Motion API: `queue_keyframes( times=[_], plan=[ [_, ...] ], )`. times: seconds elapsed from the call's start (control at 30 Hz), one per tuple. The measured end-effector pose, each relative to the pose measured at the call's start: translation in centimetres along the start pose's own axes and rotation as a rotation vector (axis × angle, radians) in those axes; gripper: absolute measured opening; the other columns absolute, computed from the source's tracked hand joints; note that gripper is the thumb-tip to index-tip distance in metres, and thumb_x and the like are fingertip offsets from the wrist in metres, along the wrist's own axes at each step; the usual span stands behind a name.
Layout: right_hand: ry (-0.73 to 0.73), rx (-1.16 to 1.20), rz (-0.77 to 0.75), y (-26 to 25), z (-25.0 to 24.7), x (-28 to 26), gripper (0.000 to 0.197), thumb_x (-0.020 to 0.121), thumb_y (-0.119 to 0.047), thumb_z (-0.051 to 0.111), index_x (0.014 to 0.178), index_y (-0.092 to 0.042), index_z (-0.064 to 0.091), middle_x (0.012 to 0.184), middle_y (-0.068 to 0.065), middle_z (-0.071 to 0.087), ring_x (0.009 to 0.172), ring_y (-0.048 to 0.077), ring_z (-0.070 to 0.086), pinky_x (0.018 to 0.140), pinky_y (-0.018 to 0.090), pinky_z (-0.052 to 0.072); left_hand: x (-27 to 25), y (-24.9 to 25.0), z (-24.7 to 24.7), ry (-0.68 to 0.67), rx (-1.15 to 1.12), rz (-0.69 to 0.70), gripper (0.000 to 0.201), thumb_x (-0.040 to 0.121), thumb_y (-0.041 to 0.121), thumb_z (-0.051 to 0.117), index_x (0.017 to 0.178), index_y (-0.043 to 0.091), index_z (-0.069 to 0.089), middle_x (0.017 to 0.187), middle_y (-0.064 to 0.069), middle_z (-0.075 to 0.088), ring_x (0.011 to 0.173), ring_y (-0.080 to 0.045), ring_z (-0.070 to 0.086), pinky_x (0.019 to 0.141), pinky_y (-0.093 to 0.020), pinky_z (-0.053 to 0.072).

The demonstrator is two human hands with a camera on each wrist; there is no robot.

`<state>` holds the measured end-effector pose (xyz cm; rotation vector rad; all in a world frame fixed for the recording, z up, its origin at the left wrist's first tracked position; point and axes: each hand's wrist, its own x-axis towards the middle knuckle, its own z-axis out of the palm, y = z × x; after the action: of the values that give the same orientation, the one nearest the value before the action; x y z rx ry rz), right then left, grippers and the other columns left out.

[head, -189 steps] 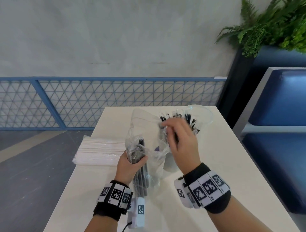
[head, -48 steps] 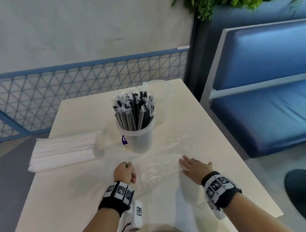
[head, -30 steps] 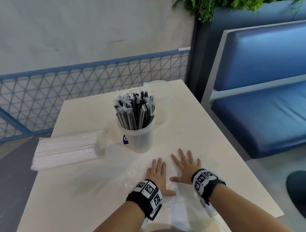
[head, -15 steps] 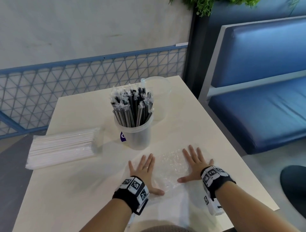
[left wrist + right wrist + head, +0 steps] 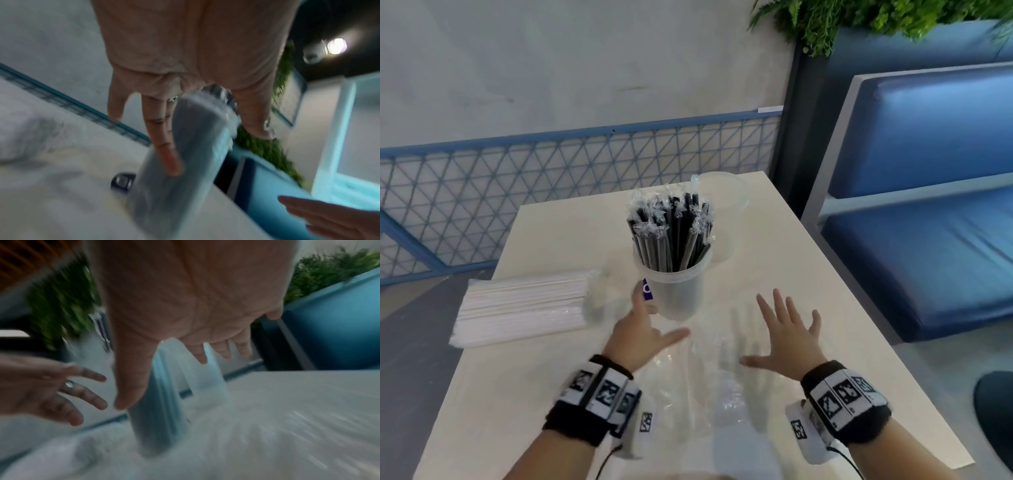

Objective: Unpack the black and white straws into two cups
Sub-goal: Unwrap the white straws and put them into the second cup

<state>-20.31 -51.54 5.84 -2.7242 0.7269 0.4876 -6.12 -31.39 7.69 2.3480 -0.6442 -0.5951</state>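
Note:
A clear cup [image 5: 678, 294] in the middle of the table holds the wrapped black straws [image 5: 671, 233] upright. Just behind it stands a second clear cup [image 5: 726, 205], empty. The pack of white straws [image 5: 524, 308] lies at the table's left edge. My left hand [image 5: 647, 325] reaches forward with straight fingers beside the straw cup's [image 5: 185, 146] left side; blur hides whether it touches. My right hand [image 5: 780, 332] hovers with spread fingers over the empty clear bag [image 5: 698, 377]. In the right wrist view its open palm faces both cups [image 5: 162, 402].
The cream table [image 5: 808, 281] ends close on the right, beside a blue bench [image 5: 928, 240]. A blue mesh railing [image 5: 551, 192] runs behind the table, and a plant [image 5: 859, 17] hangs over the bench back.
Both hands have lifted off the flattened bag and moved forward. The left hand has gone up to the side of the straw cup; the right has risen with fingers spread.

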Motion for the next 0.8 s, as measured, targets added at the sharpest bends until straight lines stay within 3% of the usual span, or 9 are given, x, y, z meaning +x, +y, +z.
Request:
queue_keyframes(
  times=[0.07, 0.13, 0.23, 0.33, 0.43, 0.57, 0.63, 0.73, 0.8],
  plan=[
    [0.137, 0.195, -0.085, -2.3, -2.9, -0.5, 0.113, 0.067, -0.074, 0.055, 0.148, -0.028, -0.008, 0.159, 0.002, -0.004, 0.146, 0.020, 0.009, 0.114, 0.057, 0.002, 0.5, 0.1, -3.3, 0.159, -0.174, 0.042, 0.113, 0.061, 0.047, 0.077, 0.144, 0.019, 0.006, 0.113, 0.000, 0.057, 0.078, -0.016, 0.064, 0.072, -0.028, 0.050],
    [0.258, 0.388, -0.211, -4.4, -5.8, -0.2, 0.112, 0.069, -0.063, 0.065, 0.149, -0.024, -0.003, 0.159, 0.000, 0.005, 0.144, 0.016, 0.016, 0.116, 0.051, 0.013, 1.3, 0.2, -6.1, 0.239, -0.112, 0.118, 0.115, 0.057, 0.047, 0.079, 0.143, 0.021, 0.008, 0.111, 0.002, 0.053, 0.081, -0.018, 0.061, 0.064, -0.024, 0.045],
    [0.398, 0.601, -0.346, -6.7, -8.8, 1.9, 0.116, 0.067, -0.045, 0.076, 0.148, -0.016, -0.002, 0.158, 0.001, 0.008, 0.144, 0.014, 0.014, 0.113, 0.028, 0.018, 3.4, 0.3, -8.5, 0.114, -0.023, 0.160, 0.132, 0.053, 0.046, 0.082, 0.146, 0.020, -0.008, 0.140, -0.001, 0.035, 0.115, -0.018, 0.050, 0.088, -0.027, 0.042],
    [0.329, 0.693, -0.375, -8.0, -10.2, 5.2, 0.125, 0.066, -0.034, 0.081, 0.147, -0.017, -0.011, 0.158, -0.002, 0.003, 0.144, 0.011, 0.011, 0.105, 0.016, 0.015, 6.5, 0.4, -9.5, -0.036, -0.048, 0.186, 0.154, 0.035, 0.067, 0.079, 0.146, 0.017, -0.016, 0.156, -0.002, 0.013, 0.141, -0.016, 0.022, 0.113, -0.031, 0.026],
    [0.175, 0.788, -0.432, -9.3, -9.9, 7.9, 0.136, 0.060, -0.034, 0.085, 0.143, -0.033, -0.023, 0.151, -0.010, 0.021, 0.139, 0.010, 0.024, 0.111, 0.025, 0.023, 9.3, 0.7, -9.6, -0.160, -0.074, 0.199, 0.141, 0.039, 0.058, 0.085, 0.147, 0.012, 0.007, 0.146, 0.006, 0.029, 0.137, -0.012, 0.029, 0.110, -0.024, 0.025],
    [0.255, 0.787, -0.475, -10.9, -8.8, 9.9, 0.138, 0.040, -0.060, 0.083, 0.129, -0.062, -0.023, 0.148, -0.006, 0.039, 0.135, 0.023, 0.037, 0.112, 0.050, 0.029, 11.3, 0.4, -8.8, -0.209, -0.258, 0.160, 0.133, 0.035, 0.051, 0.089, 0.143, 0.010, 0.025, 0.136, -0.006, 0.050, 0.128, -0.019, 0.047, 0.108, -0.035, 0.038],
    [0.271, 0.854, -0.499, -11.6, -8.8, 10.1, 0.136, 0.046, -0.045, 0.087, 0.131, -0.062, -0.018, 0.146, -0.005, 0.041, 0.133, 0.021, 0.040, 0.111, 0.048, 0.033, 12.2, -0.2, -8.5, -0.187, -0.262, 0.180, 0.134, 0.034, 0.053, 0.087, 0.143, 0.011, 0.022, 0.136, -0.002, 0.050, 0.128, -0.017, 0.046, 0.109, -0.035, 0.037],
    [0.296, 0.976, -0.559, -12.4, -8.7, 10.1, 0.121, 0.061, -0.024, 0.084, 0.141, -0.050, -0.002, 0.148, -0.002, 0.037, 0.134, 0.013, 0.040, 0.111, 0.043, 0.035, 12.7, -0.2, -8.2, -0.121, -0.217, 0.253, 0.126, 0.032, 0.063, 0.086, 0.139, 0.022, 0.033, 0.127, 0.011, 0.059, 0.127, -0.017, 0.048, 0.110, -0.056, 0.029],
    [0.371, 1.040, -0.574, -12.8, -8.9, 10.0, 0.103, 0.065, -0.025, 0.080, 0.143, -0.039, 0.016, 0.147, 0.000, 0.036, 0.135, 0.014, 0.037, 0.112, 0.046, 0.034, 12.1, 0.8, -8.3, -0.038, -0.287, 0.283, 0.114, 0.037, 0.051, 0.088, 0.135, 0.021, 0.038, 0.122, 0.010, 0.061, 0.121, -0.015, 0.053, 0.108, -0.052, 0.034]
  ],
)
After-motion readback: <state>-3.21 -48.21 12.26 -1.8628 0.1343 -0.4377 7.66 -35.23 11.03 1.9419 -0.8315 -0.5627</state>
